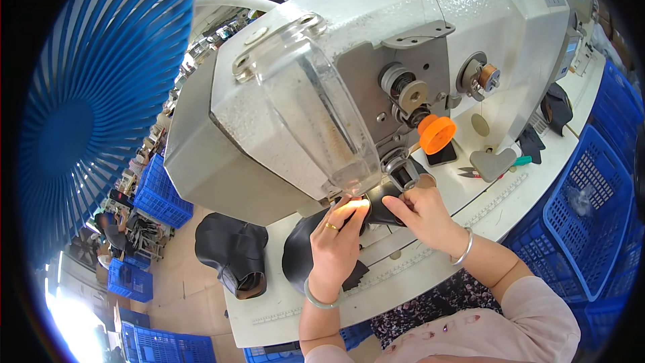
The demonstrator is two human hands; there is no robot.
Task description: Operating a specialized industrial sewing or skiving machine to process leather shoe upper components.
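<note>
A black leather shoe upper point(302, 253) lies under the head of a large white sewing machine point(289, 128), with light on the spot by the needle. My left hand point(336, 240), a ring on one finger, presses its closed fingers onto the upper beside the needle area. Gripping the upper's right part is my right hand point(430, 218), thumb on top and the other fingers curled round the edge. The needle itself is hidden behind the clear guard point(329, 121) and my fingers. Another black shoe upper point(232, 252) sits at the table's left end.
Right of my hands are an orange knob point(437, 135), red-handled thread snips point(469, 173) and a dark phone-like object point(442, 154). Blue crates point(584, 212) stand at the right, more at the left. A blue fan point(101, 107) fills the upper left. Ruler strips cross the white table point(269, 306).
</note>
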